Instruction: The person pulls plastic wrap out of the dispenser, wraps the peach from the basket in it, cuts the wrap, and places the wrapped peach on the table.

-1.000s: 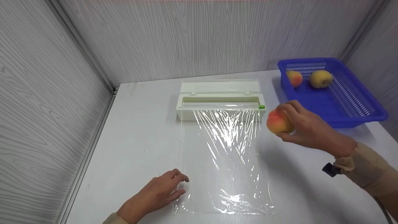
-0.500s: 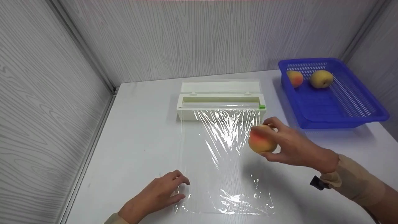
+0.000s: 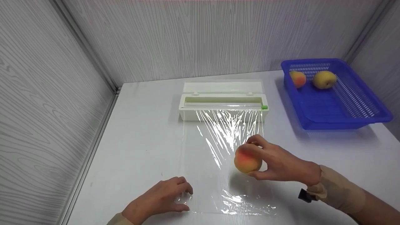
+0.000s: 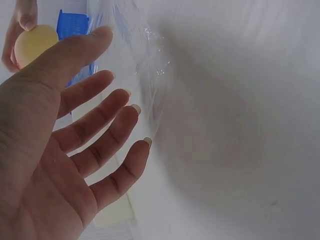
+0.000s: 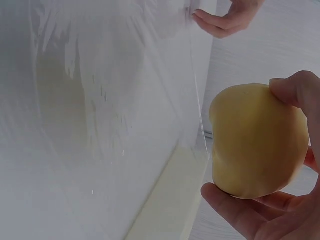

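A round peach (image 3: 247, 160) is seen in the lower centre of the head view, coloured orange-red on its upper side and yellow below; in the right wrist view its skin (image 5: 256, 141) looks pale yellow and smooth. It is grasped by the right hand (image 3: 276, 162), with the fingers curled over its top and the thumb placed under it. The fruit is held above the right part of a sheet of cling film (image 3: 223, 162), and whether it touches the film cannot be told.

The film is clear and wrinkled, and it is pulled out from a white dispenser box (image 3: 222, 101) in the upper centre of the frame, down over the white desk (image 3: 140, 140) toward the lower edge. The lower left corner of the film is pressed down by the left hand (image 3: 159, 200), which is laid flat with relaxed, slightly bent fingers (image 4: 100, 135). The peach is located to the upper right of this hand, well apart from it.

In the upper right of the frame a blue basket (image 3: 359, 115) is placed, and two other fruits (image 3: 324, 79) are lying at its far end.
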Demonstrator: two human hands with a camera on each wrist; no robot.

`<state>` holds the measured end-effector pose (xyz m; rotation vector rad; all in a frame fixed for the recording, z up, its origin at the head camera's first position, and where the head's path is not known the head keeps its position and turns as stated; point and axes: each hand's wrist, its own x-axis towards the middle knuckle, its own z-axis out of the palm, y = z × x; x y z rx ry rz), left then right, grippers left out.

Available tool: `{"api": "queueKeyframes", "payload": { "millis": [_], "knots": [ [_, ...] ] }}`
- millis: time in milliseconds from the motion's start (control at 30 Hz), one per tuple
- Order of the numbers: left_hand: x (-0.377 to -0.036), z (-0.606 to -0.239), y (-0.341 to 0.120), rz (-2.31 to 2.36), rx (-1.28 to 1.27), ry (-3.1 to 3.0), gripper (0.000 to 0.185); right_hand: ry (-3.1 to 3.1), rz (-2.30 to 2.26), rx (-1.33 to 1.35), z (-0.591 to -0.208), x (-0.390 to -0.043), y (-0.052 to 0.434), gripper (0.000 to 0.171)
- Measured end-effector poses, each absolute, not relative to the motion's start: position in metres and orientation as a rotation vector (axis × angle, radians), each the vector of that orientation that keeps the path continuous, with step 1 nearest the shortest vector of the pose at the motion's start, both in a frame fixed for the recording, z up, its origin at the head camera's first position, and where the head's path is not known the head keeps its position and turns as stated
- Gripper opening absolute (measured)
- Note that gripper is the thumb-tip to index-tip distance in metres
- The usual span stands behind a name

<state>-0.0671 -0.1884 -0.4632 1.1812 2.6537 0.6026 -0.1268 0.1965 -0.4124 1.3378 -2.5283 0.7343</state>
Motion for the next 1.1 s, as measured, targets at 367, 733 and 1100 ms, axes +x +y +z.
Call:
{"api": "queueKeyframes", "payload": {
  "millis": [367, 733, 1100],
  "knots": [
    [-0.063, -0.466, -0.185, 0.597, 1.131, 2.591, 0.039, -2.534, 0.863, 1.446, -0.436, -0.112, 0.171, 0.069],
    [-0.064, -0.465, -0.185, 0.584, 1.056, 2.553, 0.040, -2.577, 0.840, 1.466, -0.456, -0.101, 0.156, 0.069],
    [-0.062, -0.470, -0.185, 0.595, 1.104, 2.573, 0.042, -2.645, 0.767, 1.407, -0.470, -0.099, 0.146, 0.072]
  ]
}}
